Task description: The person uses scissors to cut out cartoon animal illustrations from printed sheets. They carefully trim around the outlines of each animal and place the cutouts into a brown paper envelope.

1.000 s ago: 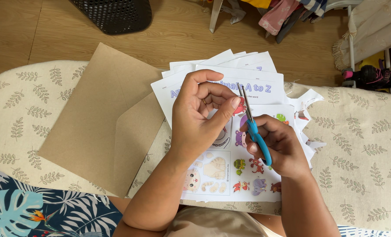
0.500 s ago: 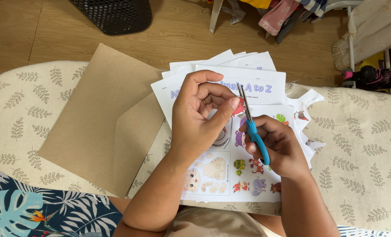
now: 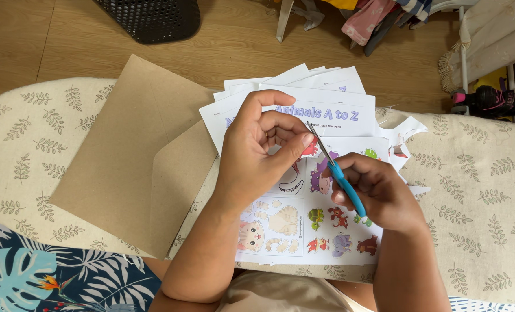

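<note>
My left hand (image 3: 257,156) pinches a small red cutout (image 3: 310,148) between thumb and fingers, over the animal picture sheet (image 3: 321,225). My right hand (image 3: 379,193) grips blue-handled scissors (image 3: 338,173), blades touching the cutout. A brown envelope (image 3: 136,156) lies left.

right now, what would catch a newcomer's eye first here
Mid-frame, the left hand pinches a small red cut-out against the blades of blue-handled scissors held in the right hand. Below them lies a sheet of colourful animal pictures, with a large brown envelope to the left.
</note>
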